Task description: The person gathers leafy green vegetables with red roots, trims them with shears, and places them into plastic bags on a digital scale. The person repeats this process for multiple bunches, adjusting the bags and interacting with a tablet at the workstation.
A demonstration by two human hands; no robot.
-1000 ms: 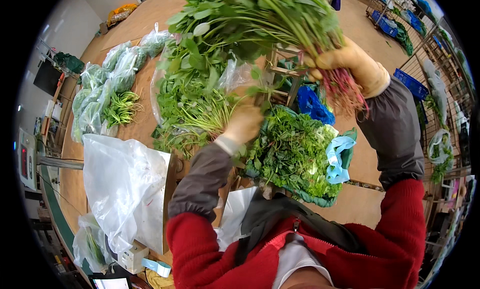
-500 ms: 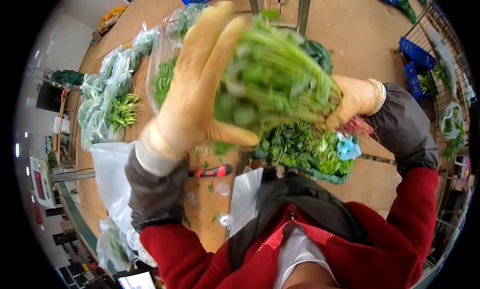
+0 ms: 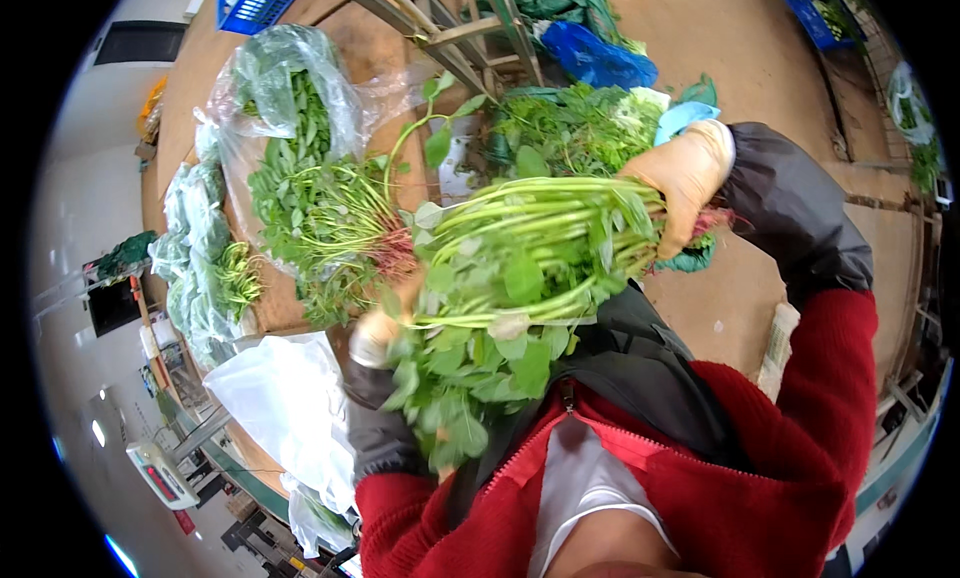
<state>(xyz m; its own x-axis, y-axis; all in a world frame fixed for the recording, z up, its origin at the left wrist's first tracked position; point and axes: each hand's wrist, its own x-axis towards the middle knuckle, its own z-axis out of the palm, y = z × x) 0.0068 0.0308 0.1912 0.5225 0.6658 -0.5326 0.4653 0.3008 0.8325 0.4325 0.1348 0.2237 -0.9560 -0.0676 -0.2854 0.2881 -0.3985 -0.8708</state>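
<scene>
A large bunch of leafy greens [image 3: 540,228] with long pale stems and red roots stretches across the middle, its leaves drooping at the lower left. My gloved right hand [image 3: 685,183] is closed round the stems close to the root end. At the leafy side is my gloved left hand [image 3: 385,328], blurred, its fingers hidden by leaves. Just beyond it, more red-rooted greens [image 3: 345,213] lie on the table. A clear plastic bag [image 3: 290,63] partly covers their leaves.
Several bagged greens [image 3: 190,228] line the table's left side, above a white plastic sheet [image 3: 285,393] and a scale [image 3: 160,473]. Past the bunch lie loose greens [image 3: 570,128], a blue plastic bag [image 3: 600,58] and a metal frame [image 3: 490,43]. A blue crate [image 3: 260,3] stands farther back.
The bunch has come lower and its leaves now hang toward me. My left hand, earlier spread beside the leaves, has dropped behind them. My right hand still grips the root end.
</scene>
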